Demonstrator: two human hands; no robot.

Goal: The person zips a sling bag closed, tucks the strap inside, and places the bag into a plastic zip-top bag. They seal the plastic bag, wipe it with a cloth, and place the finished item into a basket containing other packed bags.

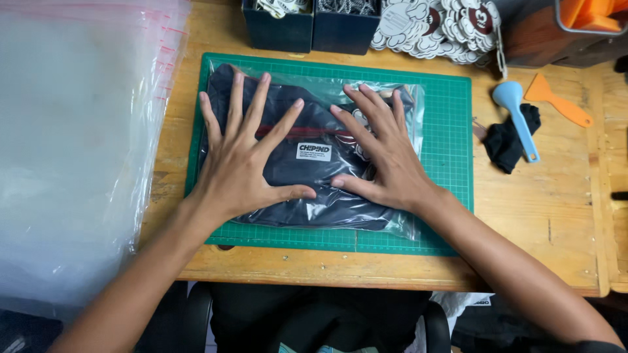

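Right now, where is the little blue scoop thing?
In the head view, the light blue scoop lies on the wooden table right of the green cutting mat, resting across a black cloth beside an orange scraper.

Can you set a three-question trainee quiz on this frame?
1. True or false: both the left hand and the right hand lie flat, fingers spread, on the bagged garment.
2. What does the bag rest on? A) bare wood B) green mat C) stack of clear bags
3. Which two tools lie to the right of the mat, on the table?

Key
1. True.
2. B.
3. A blue scoop, lying on a black cloth, and an orange scraper.
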